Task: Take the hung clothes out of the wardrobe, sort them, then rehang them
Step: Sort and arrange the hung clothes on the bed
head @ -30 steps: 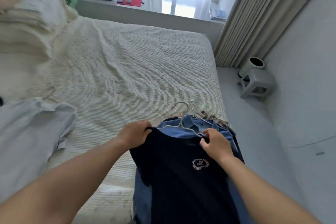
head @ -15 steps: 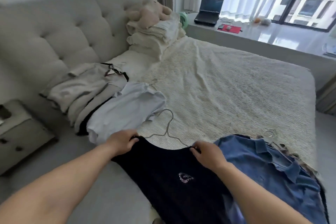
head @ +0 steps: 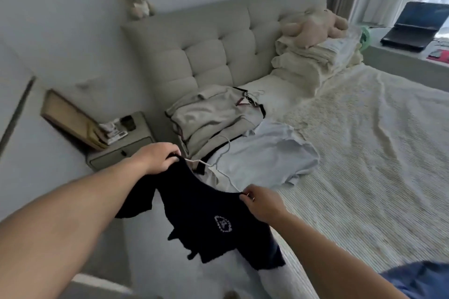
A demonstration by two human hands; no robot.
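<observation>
Head view: the left hand (head: 155, 158) and right hand (head: 263, 202) each grip a shoulder of a dark navy shirt (head: 209, 216), held above the bed (head: 364, 153) edge. Its white hanger (head: 218, 167) is mostly hidden. A blue garment (head: 422, 279) is cut off at the corner. Beige clothes (head: 209, 119) and a pale blue shirt (head: 267, 155) lie near the tufted headboard (head: 218, 56); the nightstand (head: 121, 148) is blurred.

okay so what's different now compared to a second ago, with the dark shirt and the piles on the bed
The navy shirt has been lifted off the blue shirt at the foot of the bed and carried left, toward the light blue shirt and the beige pile. Both hands, left and right, still grip its shoulders, hanger inside. The piles lie unchanged.
</observation>
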